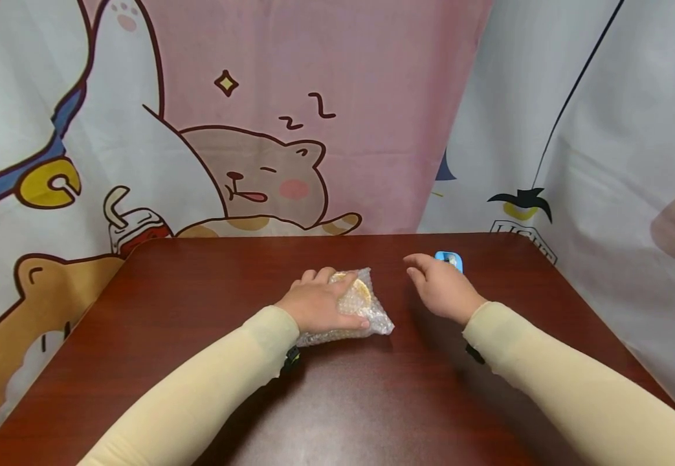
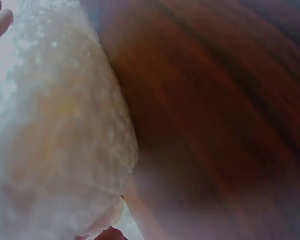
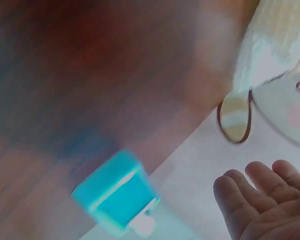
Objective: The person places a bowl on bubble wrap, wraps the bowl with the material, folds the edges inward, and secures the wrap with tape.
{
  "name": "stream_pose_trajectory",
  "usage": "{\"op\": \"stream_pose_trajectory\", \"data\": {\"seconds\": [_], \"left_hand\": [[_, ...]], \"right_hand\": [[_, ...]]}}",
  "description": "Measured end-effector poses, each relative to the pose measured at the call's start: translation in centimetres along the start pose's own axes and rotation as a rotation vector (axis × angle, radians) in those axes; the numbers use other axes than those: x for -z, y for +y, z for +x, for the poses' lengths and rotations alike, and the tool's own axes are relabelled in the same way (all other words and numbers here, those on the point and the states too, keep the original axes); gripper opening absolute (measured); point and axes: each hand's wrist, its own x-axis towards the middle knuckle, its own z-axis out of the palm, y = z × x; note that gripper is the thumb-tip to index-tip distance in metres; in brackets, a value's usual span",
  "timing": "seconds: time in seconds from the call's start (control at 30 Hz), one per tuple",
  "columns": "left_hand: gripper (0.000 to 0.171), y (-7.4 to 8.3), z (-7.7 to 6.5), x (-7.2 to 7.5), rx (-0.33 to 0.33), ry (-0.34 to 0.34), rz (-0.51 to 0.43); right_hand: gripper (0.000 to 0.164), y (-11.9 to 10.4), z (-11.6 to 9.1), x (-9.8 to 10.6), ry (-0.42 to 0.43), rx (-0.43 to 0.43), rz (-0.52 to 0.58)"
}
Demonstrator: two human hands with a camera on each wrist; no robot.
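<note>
A bubble-wrapped package (image 1: 379, 318) lies on the table, with a yellow ring-shaped edge showing through the clear wrap. My left hand (image 1: 321, 303) rests on it from above, fingers spread and thumb stretched along the near side. Bumpy wrap (image 2: 64, 115) fills much of the left wrist view, with a fingertip at its upper left. To the right, my right hand (image 1: 444, 288) is over the table, apart from the package, its fingers loosely extended and holding nothing. Just behind it is a small light-blue plastic object (image 1: 450, 260) with a whitish part, partly hidden by the hand.
The dark reddish-brown table (image 1: 337, 401) has its far edge close to a hanging cloth (image 1: 384, 129) printed with cartoon animals. At the right hangs a pale cloth (image 1: 622, 149). The light-blue object stands near the table's far right part.
</note>
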Motion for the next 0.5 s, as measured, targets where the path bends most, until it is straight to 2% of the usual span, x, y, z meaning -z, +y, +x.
{"op": "stream_pose_trajectory", "data": {"seconds": [0.13, 0.23, 0.37, 0.5], "left_hand": [[0.109, 0.1, -0.1, 0.0, 0.002, 0.003, 0.000], [0.109, 0.1, -0.1, 0.1, 0.005, 0.005, 0.003], [0.109, 0.2, -0.2, 0.1, 0.008, 0.005, 0.001], [0.109, 0.3, -0.2, 0.1, 0.011, 0.002, 0.004]], "right_hand": [[0.043, 1.8, -0.1, 1.7, 0.044, -0.058, -0.023], [0.046, 3.2, -0.1, 2.5, 0.057, -0.133, -0.023], [0.049, 5.0, -0.1, 3.2, 0.067, -0.209, -0.041], [0.053, 6.2, 0.0, 3.4, 0.050, -0.244, -0.059]]}}
